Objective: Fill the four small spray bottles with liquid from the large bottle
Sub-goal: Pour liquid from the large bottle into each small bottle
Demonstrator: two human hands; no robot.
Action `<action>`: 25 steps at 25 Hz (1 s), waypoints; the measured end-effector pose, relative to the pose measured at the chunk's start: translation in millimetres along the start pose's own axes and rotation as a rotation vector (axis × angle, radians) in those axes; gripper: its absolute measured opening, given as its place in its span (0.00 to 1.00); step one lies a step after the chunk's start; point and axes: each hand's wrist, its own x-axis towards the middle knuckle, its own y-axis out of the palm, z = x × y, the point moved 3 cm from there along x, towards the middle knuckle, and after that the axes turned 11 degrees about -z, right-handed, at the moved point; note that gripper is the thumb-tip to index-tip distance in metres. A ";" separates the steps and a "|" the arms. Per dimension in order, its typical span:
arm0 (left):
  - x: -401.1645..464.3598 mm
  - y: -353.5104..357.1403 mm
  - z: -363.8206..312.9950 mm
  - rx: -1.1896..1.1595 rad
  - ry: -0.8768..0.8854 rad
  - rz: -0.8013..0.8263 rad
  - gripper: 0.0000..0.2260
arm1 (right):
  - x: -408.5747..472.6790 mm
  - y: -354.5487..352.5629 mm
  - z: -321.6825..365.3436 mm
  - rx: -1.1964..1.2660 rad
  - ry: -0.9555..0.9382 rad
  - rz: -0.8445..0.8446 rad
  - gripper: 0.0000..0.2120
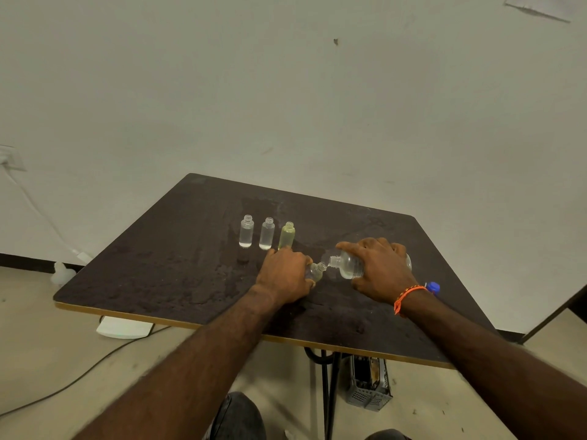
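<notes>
Three small uncapped bottles stand in a row on the dark table [165, 281]: two clear ones [246, 231] [267, 234] and a greenish one [286, 235]. My left hand [286, 274] grips a fourth small bottle [315, 270], tilted with its mouth to the right. My right hand [378, 268] holds the large clear bottle [346, 265] tipped sideways, its open neck meeting the small bottle's mouth. A little liquid lies low in the large bottle.
A blue cap [432, 287] lies on the table behind my right wrist. The tabletop looks wet in patches. A cable and a white plate-like object [124, 328] lie on the floor at left; a grey crate [368, 382] sits under the table.
</notes>
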 end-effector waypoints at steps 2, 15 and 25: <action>-0.4 -0.5 -0.5 0.002 0.003 0.003 0.15 | -0.1 0.2 -0.1 -0.002 -0.002 -0.001 0.36; 0.2 -1.3 -0.9 0.017 0.006 -0.009 0.17 | 1.3 -3.1 -1.1 -0.018 -0.008 -0.013 0.36; 0.3 -1.6 -2.0 0.021 0.009 -0.012 0.17 | 2.6 -4.1 -0.6 -0.036 -0.017 -0.010 0.36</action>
